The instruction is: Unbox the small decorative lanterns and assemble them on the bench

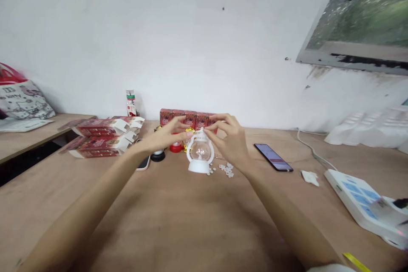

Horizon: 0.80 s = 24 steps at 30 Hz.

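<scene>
A small white lantern (199, 165) with a clear round globe stands upright on the wooden table in front of me. At its upper left, my left hand (170, 134) has its thumb and fingers closed around the edge of the top. My right hand (232, 138) pinches the tip of the lantern from the right with thumb and forefinger. Small white pieces (227, 169) lie just right of the lantern's base. Behind my left hand, partly hidden, are a lantern with a black base (157, 156), one with a red base (175, 148) and a gold one (190, 130).
Red boxes (166, 116) line the wall, and open red cartons (102, 140) are stacked at left. One phone (273, 157) lies at right, another (143, 163) at left. A white power strip (353, 197) with its cable sits far right. A small bottle (131, 103) stands by the wall.
</scene>
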{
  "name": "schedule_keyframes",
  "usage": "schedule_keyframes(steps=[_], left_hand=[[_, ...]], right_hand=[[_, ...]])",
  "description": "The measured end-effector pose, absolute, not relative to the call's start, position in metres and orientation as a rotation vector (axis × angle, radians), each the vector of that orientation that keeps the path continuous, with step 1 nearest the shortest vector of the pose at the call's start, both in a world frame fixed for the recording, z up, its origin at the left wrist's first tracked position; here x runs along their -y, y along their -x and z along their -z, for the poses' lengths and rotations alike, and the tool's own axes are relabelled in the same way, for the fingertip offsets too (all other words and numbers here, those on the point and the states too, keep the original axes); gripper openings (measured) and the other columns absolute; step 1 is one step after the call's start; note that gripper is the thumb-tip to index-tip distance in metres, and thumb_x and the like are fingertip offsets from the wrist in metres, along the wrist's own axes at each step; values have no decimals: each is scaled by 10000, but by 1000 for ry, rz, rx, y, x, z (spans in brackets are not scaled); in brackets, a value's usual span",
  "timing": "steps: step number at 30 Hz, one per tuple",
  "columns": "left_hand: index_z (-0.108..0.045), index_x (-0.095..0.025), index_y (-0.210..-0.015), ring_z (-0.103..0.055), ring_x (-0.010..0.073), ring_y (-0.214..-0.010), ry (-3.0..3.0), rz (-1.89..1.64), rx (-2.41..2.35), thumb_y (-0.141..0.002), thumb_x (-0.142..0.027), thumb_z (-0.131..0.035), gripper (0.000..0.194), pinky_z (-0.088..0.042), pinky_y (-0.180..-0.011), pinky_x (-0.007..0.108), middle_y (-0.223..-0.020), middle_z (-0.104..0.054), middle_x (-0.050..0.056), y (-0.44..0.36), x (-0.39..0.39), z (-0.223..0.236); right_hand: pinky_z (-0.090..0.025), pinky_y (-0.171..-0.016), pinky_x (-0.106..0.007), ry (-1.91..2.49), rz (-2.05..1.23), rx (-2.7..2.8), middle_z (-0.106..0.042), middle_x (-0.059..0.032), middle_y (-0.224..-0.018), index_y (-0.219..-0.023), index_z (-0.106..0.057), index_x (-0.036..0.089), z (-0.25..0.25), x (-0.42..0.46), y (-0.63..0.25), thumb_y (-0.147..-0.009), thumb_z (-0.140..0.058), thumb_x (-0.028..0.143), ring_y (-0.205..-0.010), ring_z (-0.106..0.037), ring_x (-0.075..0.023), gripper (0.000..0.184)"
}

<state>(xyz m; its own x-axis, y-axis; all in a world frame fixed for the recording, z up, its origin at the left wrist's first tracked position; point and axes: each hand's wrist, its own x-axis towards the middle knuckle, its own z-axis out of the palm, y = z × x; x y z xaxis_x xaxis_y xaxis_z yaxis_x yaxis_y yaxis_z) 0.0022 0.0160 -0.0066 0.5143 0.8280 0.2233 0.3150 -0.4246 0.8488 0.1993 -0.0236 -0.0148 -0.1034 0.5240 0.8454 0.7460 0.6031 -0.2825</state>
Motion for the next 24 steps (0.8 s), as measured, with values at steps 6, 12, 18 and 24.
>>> schedule_keyframes(steps=[6,12,18,24], left_hand=[[-598,-167,-1011,-619,258,-946,-1374,-916,-544,-490,-476,-809,641,-456,-820,360,-1023,-659,108,-60,-4,51],[-640,-173,-957,-615,227,-865,-1429,-1118,-706,-510,-431,-798,540,-460,-778,344,-942,-675,69,-51,-4,44],[-598,-160,-967,-593,221,-922,-1704,-1221,-774,-568,-382,-764,486,-449,-813,334,-996,-654,68,-37,-12,37],[-576,-167,-955,-580,205,-859,-2088,-1127,-756,-573,-410,-764,490,-441,-753,289,-936,-634,41,-32,-8,35]], right_hand=[[-366,-872,-460,1135,485,1737,-630,-52,-1041,-704,-646,257,5,41,-197,-863,-484,299,-1034,-513,-263,230],[-308,-882,-492,1131,621,1884,-601,-56,-1106,-752,-654,278,0,48,-199,-851,-465,322,-1057,-494,-293,217],[-334,-896,-458,1059,660,1778,-604,-52,-1083,-725,-637,269,-2,47,-205,-861,-463,368,-1028,-525,-265,242],[-371,-880,-461,1133,468,1612,-604,-63,-1027,-802,-634,260,-8,38,-220,-853,-483,318,-1038,-518,-272,169]])
